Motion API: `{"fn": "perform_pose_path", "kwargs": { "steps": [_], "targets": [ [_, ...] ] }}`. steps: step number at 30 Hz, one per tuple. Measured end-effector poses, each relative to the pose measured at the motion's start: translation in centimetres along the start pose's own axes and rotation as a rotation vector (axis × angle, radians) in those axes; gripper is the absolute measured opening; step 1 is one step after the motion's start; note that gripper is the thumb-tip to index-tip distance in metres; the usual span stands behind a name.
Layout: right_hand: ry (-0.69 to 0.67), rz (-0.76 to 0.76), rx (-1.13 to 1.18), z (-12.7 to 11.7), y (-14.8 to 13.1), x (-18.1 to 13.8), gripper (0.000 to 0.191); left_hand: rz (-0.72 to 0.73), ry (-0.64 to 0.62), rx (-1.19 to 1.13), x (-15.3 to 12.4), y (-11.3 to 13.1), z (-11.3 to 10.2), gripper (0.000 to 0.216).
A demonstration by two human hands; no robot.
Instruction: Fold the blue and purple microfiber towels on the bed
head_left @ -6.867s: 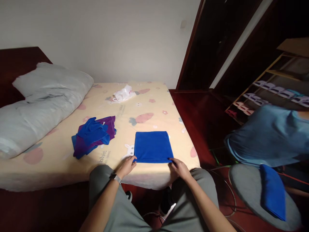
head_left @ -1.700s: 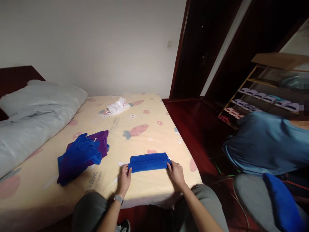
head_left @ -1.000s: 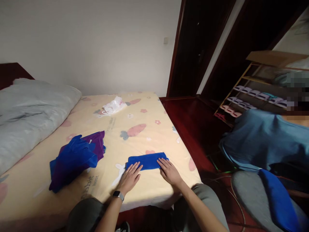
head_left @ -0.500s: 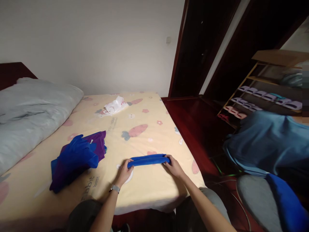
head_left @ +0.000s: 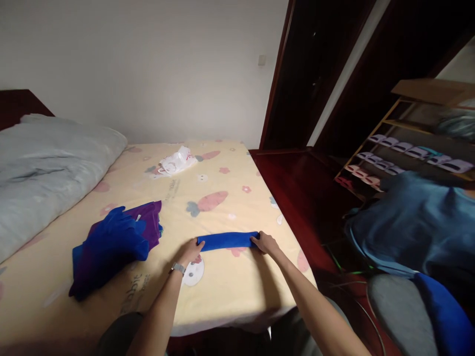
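Note:
A folded strip of blue cloth point(head_left: 227, 241) is stretched sideways just over the near part of the bed point(head_left: 230, 282). My left hand point(head_left: 191, 251) pinches its left end, thumb in front. At the right end my right hand point(head_left: 264, 242) grips it the same way. A pile of blue and purple cloth point(head_left: 117, 242) lies crumpled to the left of my left hand. Whether the strip touches the sheet, I cannot tell.
A white plastic bag point(head_left: 177, 161) lies farther back on the bed. The grey quilt point(head_left: 55, 168) covers the left side. To the right, beyond the bed edge, are a shoe rack point(head_left: 408, 143) and a blue cloth-draped object point(head_left: 415, 222).
The blue strip has turned from a doubled, rolled-looking edge to a flatter band facing me. Both hands still hold its ends and have shifted only slightly.

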State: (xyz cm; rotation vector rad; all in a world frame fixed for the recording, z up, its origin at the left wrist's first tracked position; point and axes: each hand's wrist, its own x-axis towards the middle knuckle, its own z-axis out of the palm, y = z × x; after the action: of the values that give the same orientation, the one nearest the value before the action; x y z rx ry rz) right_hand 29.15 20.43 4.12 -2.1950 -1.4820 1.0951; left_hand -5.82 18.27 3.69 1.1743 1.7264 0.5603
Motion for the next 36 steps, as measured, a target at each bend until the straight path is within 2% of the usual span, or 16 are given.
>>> {"fn": "perform_pose_path", "kwargs": {
  "steps": [3,6,9,11,13,15,17,19,21,23,26,28,30,31,34,36],
  "targets": [
    [-0.026,0.041,0.321,0.3,0.5,0.0,0.035,0.001,-0.008,-0.157,-0.2,-0.2,0.7,0.04],
    [-0.042,0.016,0.479,0.8,1.3,-0.8,0.036,0.025,0.024,-0.497,-0.9,-0.7,1.0,0.036],
    [-0.112,-0.014,0.812,0.8,2.3,-2.0,0.041,0.023,0.047,-0.778,-1.7,-1.3,1.2,0.037],
    [-0.138,-0.04,1.039,0.6,3.0,-2.8,0.044,0.029,0.047,-0.759,-2.1,-1.6,1.3,0.038],
    [-0.118,-0.083,1.119,0.4,3.5,-3.4,0.045,0.053,0.071,-0.645,-2.5,-1.7,1.4,0.039],
    [-0.086,-0.145,1.048,0.4,4.0,-3.6,0.049,0.079,0.114,-0.503,-3.0,-1.6,1.5,0.039],
    [-0.035,-0.199,0.807,0.7,4.2,-3.5,0.046,0.088,0.156,-0.422,-3.6,-1.4,1.8,0.037],
    [0.038,-0.208,0.523,1.1,4.4,-3.1,0.036,0.135,0.24,-0.235,-4.3,-1.1,2.1,0.032],
    [0.091,-0.18,0.346,1.4,4.4,-2.8,0.03,0.239,0.373,0.093,-5.0,-0.7,2.3,0.028],
    [0.102,-0.156,0.284,1.3,4.3,-2.8,0.028,0.37,0.504,0.412,-5.9,-0.7,2.5,0.03],
    [0.144,-0.17,0.173,0.7,4.0,-3.8,0.035,0.522,0.606,0.619,-8.0,-1.3,2.7,0.036],
    [0.282,-0.288,-0.002,0.3,3.5,-5.0,0.043,0.607,0.611,0.657,-10.2,-2.2,2.7,0.034],
    [0.41,-0.5,-0.221,0.1,3.0,-6.2,0.047,0.684,0.586,0.669,-12.8,-3.3,2.9,0.029],
    [0.423,-0.617,-0.317,0.1,2.7,-6.6,0.05,0.712,0.568,0.676,-14.1,-3.8,3.1,0.027],
    [0.282,-0.838,-0.496,0.7,2.1,-7.1,0.064,0.739,0.541,0.693,-16.9,-5.2,3.5,0.025],
    [0.204,-0.844,-0.544,1.3,2.0,-6.9,0.067,0.719,0.544,0.692,-17.6,-6.1,3.7,0.024]
  ]
}}
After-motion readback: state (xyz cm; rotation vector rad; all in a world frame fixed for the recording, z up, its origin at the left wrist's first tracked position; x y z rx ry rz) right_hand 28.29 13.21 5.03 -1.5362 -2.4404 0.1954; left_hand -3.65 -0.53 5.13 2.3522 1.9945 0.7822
